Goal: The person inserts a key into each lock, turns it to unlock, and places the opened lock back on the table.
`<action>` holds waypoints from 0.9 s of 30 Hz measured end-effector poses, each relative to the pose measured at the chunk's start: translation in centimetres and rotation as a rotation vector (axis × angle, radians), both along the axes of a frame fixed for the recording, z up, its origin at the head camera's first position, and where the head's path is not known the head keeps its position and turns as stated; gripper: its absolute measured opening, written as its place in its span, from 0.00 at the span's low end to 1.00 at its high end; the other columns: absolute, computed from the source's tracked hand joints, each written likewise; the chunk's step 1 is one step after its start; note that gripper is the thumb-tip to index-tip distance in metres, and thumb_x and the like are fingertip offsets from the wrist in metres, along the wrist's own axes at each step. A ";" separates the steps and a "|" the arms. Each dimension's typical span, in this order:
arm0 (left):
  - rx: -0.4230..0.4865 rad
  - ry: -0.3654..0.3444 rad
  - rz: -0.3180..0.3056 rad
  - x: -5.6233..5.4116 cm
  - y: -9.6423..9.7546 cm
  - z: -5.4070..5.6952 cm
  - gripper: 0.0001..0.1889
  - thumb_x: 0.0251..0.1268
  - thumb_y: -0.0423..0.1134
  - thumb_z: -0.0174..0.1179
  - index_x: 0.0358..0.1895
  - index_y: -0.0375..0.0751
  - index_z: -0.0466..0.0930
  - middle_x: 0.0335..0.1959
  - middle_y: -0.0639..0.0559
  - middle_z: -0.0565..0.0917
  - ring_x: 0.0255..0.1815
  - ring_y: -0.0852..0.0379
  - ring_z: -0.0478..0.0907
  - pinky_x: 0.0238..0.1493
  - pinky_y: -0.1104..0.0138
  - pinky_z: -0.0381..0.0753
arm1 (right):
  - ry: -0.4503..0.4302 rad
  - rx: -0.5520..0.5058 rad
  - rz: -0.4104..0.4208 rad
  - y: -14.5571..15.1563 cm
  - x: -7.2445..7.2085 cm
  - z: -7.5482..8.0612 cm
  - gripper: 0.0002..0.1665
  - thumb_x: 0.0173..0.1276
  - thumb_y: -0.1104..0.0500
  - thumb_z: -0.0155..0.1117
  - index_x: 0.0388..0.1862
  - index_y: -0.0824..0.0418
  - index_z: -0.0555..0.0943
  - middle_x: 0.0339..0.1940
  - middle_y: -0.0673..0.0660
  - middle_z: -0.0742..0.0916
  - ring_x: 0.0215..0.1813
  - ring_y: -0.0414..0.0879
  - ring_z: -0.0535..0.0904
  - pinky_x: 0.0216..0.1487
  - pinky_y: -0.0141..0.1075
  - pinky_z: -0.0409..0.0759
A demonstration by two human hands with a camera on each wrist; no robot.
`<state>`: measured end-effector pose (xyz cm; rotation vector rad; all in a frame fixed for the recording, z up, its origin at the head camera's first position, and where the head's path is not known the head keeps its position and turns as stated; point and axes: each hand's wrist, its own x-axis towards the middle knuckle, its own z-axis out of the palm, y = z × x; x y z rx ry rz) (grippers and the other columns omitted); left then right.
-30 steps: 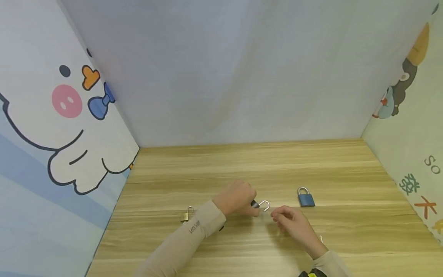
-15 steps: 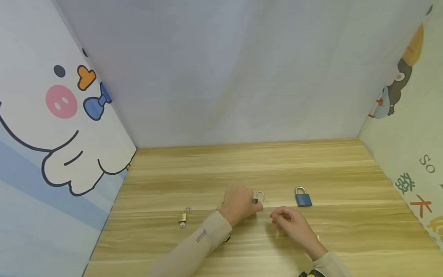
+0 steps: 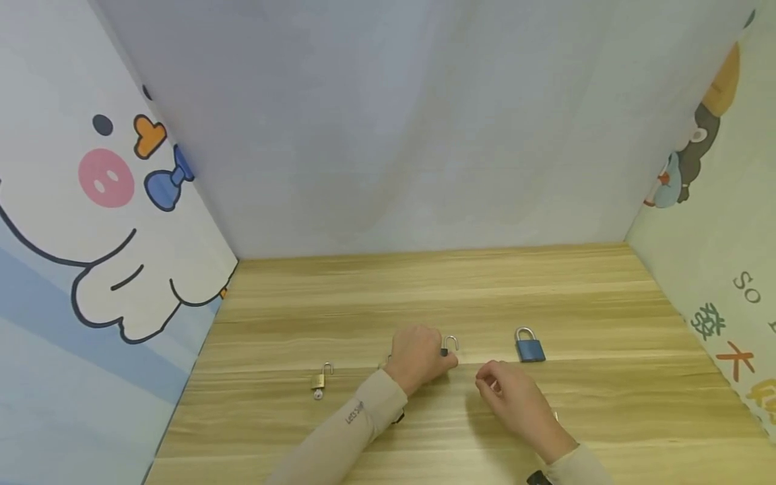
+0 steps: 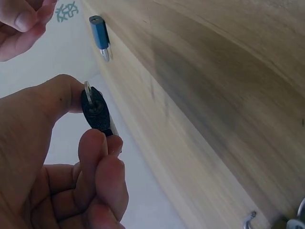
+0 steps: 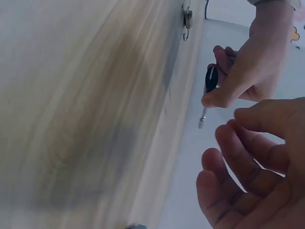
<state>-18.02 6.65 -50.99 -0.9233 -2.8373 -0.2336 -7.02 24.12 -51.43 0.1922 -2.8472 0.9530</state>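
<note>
My left hand (image 3: 418, 357) pinches a small black padlock (image 4: 97, 114) between thumb and fingers, above the table. Its shackle (image 3: 451, 342) stands open, and a key (image 4: 88, 92) sits in the lock's keyhole. To the right, my right hand (image 3: 518, 404) hovers apart from the lock with its fingers loosely bent; the right wrist view shows nothing held in it. A blue padlock (image 3: 530, 350) with its shackle closed lies beyond the right hand. At the left lies a brass padlock (image 3: 318, 381), shackle open and a key at its base.
Another small lock (image 3: 384, 362) is mostly hidden behind the left wrist. A thin pale object (image 3: 556, 416) shows beside the right wrist, too little to identify. The wooden table (image 3: 364, 289) ends at a pale back wall (image 3: 424, 135), with printed walls on both sides.
My left hand has turned the black padlock so its shackle points upward, and has moved a little away from the right hand. The right hand has hardly moved; its thumb and fingers are closer together.
</note>
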 end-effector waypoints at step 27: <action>-0.089 -0.043 0.001 0.3 0.6 -1.9 0.28 0.56 0.54 0.64 0.09 0.51 0.58 0.06 0.63 0.51 0.08 0.67 0.44 0.08 0.73 0.47 | 0.234 0.352 0.050 0.1 1.3 0.4 0.13 0.55 0.59 0.78 0.33 0.56 0.80 0.26 0.46 0.79 0.30 0.40 0.75 0.30 0.33 0.76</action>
